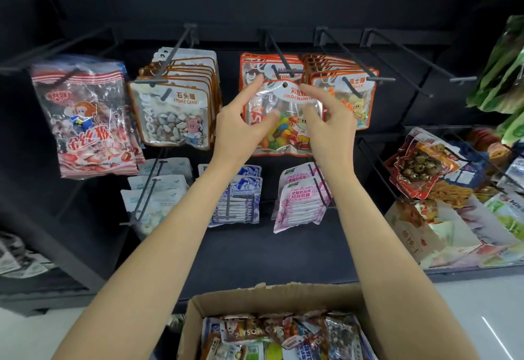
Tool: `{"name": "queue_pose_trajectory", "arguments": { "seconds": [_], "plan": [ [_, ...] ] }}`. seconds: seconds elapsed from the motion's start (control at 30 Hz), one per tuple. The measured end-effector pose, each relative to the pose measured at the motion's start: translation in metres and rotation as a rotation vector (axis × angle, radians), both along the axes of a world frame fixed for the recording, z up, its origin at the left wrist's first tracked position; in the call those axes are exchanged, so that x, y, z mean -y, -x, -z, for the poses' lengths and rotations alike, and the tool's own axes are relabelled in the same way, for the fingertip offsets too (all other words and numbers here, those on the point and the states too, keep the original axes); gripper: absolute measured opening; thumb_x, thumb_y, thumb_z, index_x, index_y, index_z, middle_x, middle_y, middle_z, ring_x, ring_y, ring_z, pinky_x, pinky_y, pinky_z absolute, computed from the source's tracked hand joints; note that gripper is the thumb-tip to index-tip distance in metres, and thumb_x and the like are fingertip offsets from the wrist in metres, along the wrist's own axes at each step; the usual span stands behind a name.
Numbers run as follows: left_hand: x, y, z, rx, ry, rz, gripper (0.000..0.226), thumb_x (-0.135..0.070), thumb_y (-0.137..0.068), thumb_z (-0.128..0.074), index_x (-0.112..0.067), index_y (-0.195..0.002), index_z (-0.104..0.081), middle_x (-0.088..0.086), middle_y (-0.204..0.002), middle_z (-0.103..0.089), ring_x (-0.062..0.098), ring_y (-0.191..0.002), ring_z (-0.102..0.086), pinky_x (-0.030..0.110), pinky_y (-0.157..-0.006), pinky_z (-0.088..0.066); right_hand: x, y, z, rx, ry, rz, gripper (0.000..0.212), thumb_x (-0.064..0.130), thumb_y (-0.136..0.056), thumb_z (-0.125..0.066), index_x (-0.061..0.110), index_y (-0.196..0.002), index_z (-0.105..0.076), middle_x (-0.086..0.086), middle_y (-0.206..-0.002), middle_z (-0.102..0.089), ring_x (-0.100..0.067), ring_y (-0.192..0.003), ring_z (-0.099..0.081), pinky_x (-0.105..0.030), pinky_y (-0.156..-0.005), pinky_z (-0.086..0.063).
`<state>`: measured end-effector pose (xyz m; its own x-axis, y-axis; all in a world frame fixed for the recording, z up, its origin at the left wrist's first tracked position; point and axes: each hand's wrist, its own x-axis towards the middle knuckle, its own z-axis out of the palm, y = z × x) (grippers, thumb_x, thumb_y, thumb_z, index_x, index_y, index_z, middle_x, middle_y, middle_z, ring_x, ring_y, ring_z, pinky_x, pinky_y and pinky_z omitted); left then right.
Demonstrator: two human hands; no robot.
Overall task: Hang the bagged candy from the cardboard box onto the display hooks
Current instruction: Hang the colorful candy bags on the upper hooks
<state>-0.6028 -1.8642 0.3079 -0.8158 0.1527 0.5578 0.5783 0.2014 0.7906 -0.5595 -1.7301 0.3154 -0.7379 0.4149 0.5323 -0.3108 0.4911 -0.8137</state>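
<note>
A clear bag of colour bean candy point(285, 121) with an orange-red border is held up in front of the display between both hands. My left hand point(241, 121) grips its left edge, index finger pointing up. My right hand point(329, 117) grips its right side. The bag's hang hole sits just below the tip of a black hook point(283, 67) that carries more of the same bags. The cardboard box point(283, 297) stands open at the bottom, full of mixed candy bags.
Stone candy bags point(173, 116) hang on the hook to the left and orange sugar bags point(354, 99) to the right. A lower row holds white, blue and pink packs. Two bare hooks point(419, 62) project at upper right. Snack bins point(453, 189) stand at right.
</note>
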Motion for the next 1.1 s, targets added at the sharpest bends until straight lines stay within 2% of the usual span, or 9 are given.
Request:
{"name": "queue_pose_trajectory", "arguments": {
  "seconds": [0.17, 0.37, 0.47, 0.53, 0.6, 0.73, 0.83, 0.93, 1.1],
  "plan": [
    [0.004, -0.002, -0.001, 0.05, -0.015, -0.003, 0.056, -0.018, -0.086, -0.069, -0.016, -0.138, -0.049, -0.005, -0.138, -0.052, 0.0, -0.127, -0.043, 0.011, -0.102, -0.037, -0.002, -0.001, -0.002, 0.037, 0.008, -0.015, 0.026, 0.025, -0.091, -0.06, 0.021, -0.116, -0.067, 0.013, -0.116, -0.065, 0.0, -0.113, -0.055, -0.02, -0.098, -0.044],
    [-0.001, -0.001, -0.011, 0.052, 0.0, -0.03, 0.055, -0.018, -0.087, -0.068, -0.014, -0.138, -0.048, -0.011, -0.134, -0.05, -0.008, -0.117, -0.044, 0.0, -0.087, -0.038, -0.003, 0.007, -0.004, 0.001, 0.003, 0.004, 0.026, 0.023, -0.092, -0.061, 0.02, -0.117, -0.066, 0.011, -0.118, -0.064, 0.003, -0.111, -0.053, -0.016, -0.099, -0.042],
    [-0.001, 0.004, -0.007, 0.075, 0.05, -0.025, 0.056, -0.019, -0.088, -0.066, -0.018, -0.14, -0.046, -0.005, -0.138, -0.051, 0.0, -0.121, -0.047, 0.01, -0.093, -0.043, -0.008, 0.01, 0.001, 0.027, -0.05, 0.009, 0.028, 0.023, -0.093, -0.059, 0.022, -0.121, -0.064, 0.014, -0.119, -0.061, 0.001, -0.112, -0.052, -0.017, -0.097, -0.042],
    [0.0, 0.008, -0.001, 0.055, 0.069, -0.017, 0.057, -0.02, -0.088, -0.065, -0.022, -0.141, -0.043, -0.005, -0.139, -0.051, 0.004, -0.122, -0.049, 0.016, -0.096, -0.045, -0.01, 0.013, 0.009, 0.03, -0.157, 0.03, 0.033, 0.026, -0.093, -0.059, 0.026, -0.125, -0.06, 0.009, -0.122, -0.059, -0.005, -0.11, -0.052, -0.025, -0.092, -0.046],
    [-0.001, 0.015, 0.004, -0.001, 0.112, -0.057, 0.057, -0.019, -0.089, -0.064, -0.025, -0.141, -0.04, -0.01, -0.139, -0.048, -0.004, -0.12, -0.044, 0.005, -0.093, -0.039, -0.01, 0.018, 0.018, 0.007, -0.397, 0.144, 0.039, 0.031, -0.091, -0.061, 0.028, -0.129, -0.056, -0.003, -0.128, -0.053, -0.016, -0.111, -0.049, -0.03, -0.087, -0.047],
    [-0.01, 0.044, 0.007, -0.06, 0.183, -0.151, 0.058, -0.015, -0.09, -0.061, -0.025, -0.142, -0.038, -0.003, -0.137, -0.048, -0.007, -0.115, -0.038, -0.005, -0.083, -0.028, -0.008, 0.044, 0.033, -0.034, -0.902, 0.363, 0.043, 0.031, -0.085, -0.063, 0.022, -0.127, -0.058, -0.017, -0.14, -0.043, -0.035, -0.132, -0.036, -0.045, -0.103, -0.036],
    [-0.017, 0.068, 0.006, -0.01, 0.21, -0.203, 0.057, -0.014, -0.094, -0.056, -0.027, -0.144, -0.035, 0.006, -0.133, -0.043, -0.001, -0.108, -0.038, -0.009, -0.076, -0.029, -0.006, 0.07, 0.038, 0.042, -1.026, 0.374, 0.049, 0.028, -0.081, -0.067, 0.017, -0.127, -0.057, -0.014, -0.136, -0.05, -0.033, -0.134, -0.038, -0.048, -0.108, -0.031],
    [-0.022, 0.08, 0.004, -0.006, 0.249, -0.227, 0.064, -0.01, -0.094, -0.054, -0.027, -0.149, -0.026, 0.011, -0.138, -0.032, 0.011, -0.119, -0.042, 0.005, -0.097, -0.034, -0.004, 0.086, 0.035, 0.111, -1.119, 0.394, 0.057, 0.025, -0.077, -0.068, 0.012, -0.131, -0.055, -0.013, -0.136, -0.052, -0.034, -0.135, -0.036, -0.051, -0.112, -0.025],
    [-0.018, 0.046, 0.025, 0.025, 0.33, -0.162, 0.079, -0.007, -0.094, -0.051, -0.026, -0.152, 0.0, 0.009, -0.16, 0.005, 0.019, -0.147, -0.001, 0.01, -0.103, -0.008, 0.002, 0.071, 0.049, 0.1, -1.131, 0.28, 0.057, 0.022, -0.083, -0.061, 0.006, -0.136, -0.05, -0.016, -0.147, -0.04, -0.034, -0.144, -0.021, -0.055, -0.117, -0.009]
  ]
}}
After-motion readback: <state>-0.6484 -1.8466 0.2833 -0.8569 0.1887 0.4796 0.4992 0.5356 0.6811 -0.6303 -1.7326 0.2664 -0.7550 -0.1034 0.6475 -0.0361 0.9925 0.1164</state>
